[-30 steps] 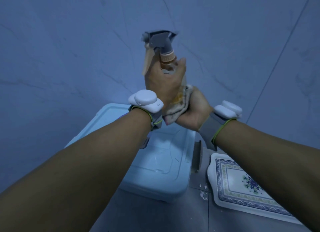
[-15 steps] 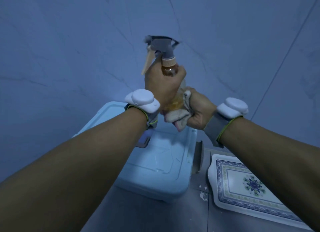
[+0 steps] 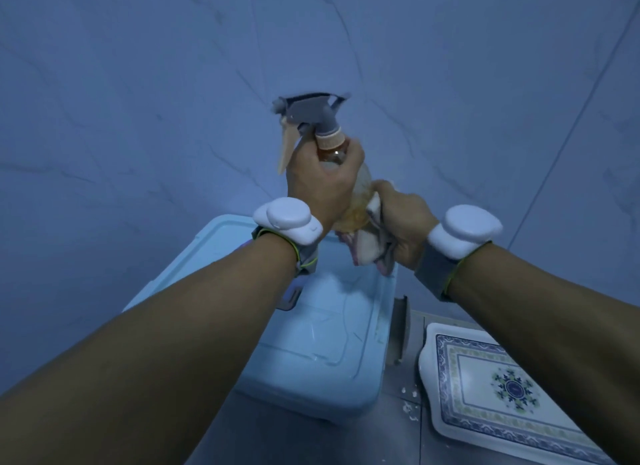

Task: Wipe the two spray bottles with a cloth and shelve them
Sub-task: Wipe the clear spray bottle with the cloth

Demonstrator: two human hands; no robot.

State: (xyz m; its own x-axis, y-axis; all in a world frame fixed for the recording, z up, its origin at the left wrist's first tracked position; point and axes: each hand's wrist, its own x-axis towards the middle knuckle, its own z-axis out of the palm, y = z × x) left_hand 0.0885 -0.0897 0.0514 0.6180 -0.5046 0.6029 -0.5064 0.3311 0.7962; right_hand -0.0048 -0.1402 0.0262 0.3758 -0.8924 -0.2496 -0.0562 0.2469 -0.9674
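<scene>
Spray bottle [image 3: 346, 184] was held up in the air above the light blue storage box [image 3: 311, 343], upright, with its grey trigger head at the top and the nozzle turned to the person's left. The left hand [image 3: 322, 184] was wrapped around the neck and shoulder of the bottle, I think so that the bottle could not turn while it was rubbed. The right hand [image 3: 405, 218] gripped a bunched cloth [image 3: 370, 246] and pressed it against the lower body of the bottle, on the side toward the patterned tray [image 3: 502, 388], which lay beside the box. This grip left the lower part free for the cloth. The wiping seemed to be in progress; the second bottle and the shelf were not in view. Both wrists wore grey bands with white modules.
</scene>
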